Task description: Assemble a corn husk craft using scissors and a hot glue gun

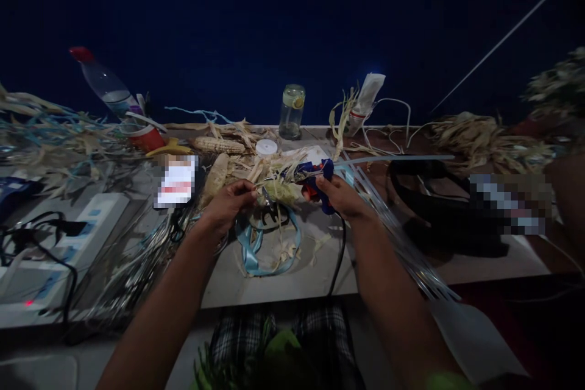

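In my right hand (pixel 340 193), fingers wrapped round its grip, is a blue hot glue gun (pixel 325 202) with a red trigger. Its nozzle points left, and a black cord drops from it over the table's front edge. My left hand (pixel 236 198) is pinched closed just left of the nozzle; whatever lies between the fingertips is too small to make out. Between the hands is a pale green-yellow bundle of corn husk (pixel 280 191), partly hidden by fingers and gun. Light blue ribbon (pixel 249 256) lies looped on the table below the hands.
Behind stand a glass jar (pixel 291 116), a corn cob (pixel 219 145) and a white lid (pixel 266 147). Clear glue sticks (pixel 397 237) lie right. Left are a lit phone (pixel 176 183), a bundle of wires (pixel 146 262), a power strip (pixel 103 213) and a leaning bottle (pixel 107 85).
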`<act>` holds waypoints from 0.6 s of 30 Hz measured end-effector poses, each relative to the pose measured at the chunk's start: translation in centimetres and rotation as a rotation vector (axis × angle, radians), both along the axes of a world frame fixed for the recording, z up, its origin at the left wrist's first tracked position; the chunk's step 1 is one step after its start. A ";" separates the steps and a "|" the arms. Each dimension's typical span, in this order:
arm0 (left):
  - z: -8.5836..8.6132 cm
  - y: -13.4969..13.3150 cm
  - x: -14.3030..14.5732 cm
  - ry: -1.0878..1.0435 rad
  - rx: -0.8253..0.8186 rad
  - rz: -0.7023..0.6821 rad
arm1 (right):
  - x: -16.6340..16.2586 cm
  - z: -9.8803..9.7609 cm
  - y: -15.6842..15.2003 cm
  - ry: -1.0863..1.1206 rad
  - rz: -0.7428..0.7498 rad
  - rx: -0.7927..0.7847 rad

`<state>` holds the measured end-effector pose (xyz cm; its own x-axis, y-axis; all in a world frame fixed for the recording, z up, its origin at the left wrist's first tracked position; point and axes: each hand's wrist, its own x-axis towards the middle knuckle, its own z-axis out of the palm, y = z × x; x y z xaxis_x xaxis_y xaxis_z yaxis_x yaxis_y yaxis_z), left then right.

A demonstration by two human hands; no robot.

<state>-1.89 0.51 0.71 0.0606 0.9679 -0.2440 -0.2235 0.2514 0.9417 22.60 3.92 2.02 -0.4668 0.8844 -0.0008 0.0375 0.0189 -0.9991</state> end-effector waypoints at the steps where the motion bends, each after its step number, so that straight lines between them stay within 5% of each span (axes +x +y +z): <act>1: 0.1 0.0 0.0 -0.020 -0.004 -0.004 | 0.0 0.0 0.0 0.003 0.001 -0.001; 8: 0.7 -0.2 0.0 -0.099 -0.039 -0.020 | 0.1 -0.2 0.1 0.187 -0.021 -0.013; 18: 0.0 0.0 0.5 0.011 0.015 -0.048 | -2.0 -0.4 0.5 0.559 -0.043 -0.273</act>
